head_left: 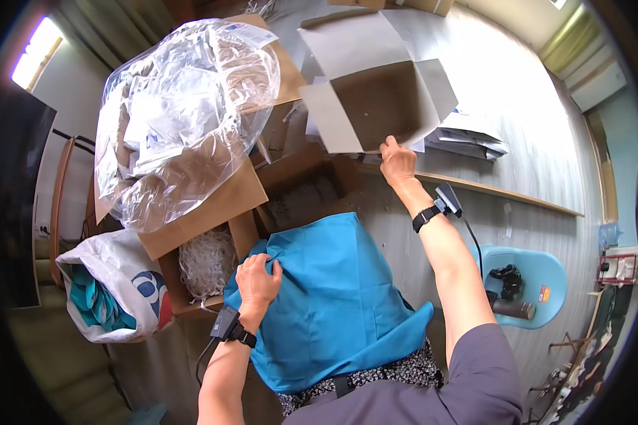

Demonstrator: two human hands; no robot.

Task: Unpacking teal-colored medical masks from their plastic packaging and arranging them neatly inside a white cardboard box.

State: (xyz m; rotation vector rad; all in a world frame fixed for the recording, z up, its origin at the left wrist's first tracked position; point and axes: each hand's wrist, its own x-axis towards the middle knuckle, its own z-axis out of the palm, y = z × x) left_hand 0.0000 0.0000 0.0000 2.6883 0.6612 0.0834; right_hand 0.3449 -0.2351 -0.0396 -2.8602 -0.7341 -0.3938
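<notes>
Right hand (398, 161) grips near edge of open box (381, 103), box at table (539, 166) edge. Left hand (257, 283), fingers bent, on blue cloth (329, 276) over lap; can't tell if grasping.

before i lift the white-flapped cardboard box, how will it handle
The white-flapped cardboard box is probably light for its size, its visible inside mostly bare brown board. Splayed flaps may swing, being unfastened; their flatness suggests moderate stiffness.

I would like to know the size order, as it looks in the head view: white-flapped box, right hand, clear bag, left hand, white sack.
1. Clear bag
2. White-flapped box
3. White sack
4. Left hand and right hand: too alike to rank
</notes>
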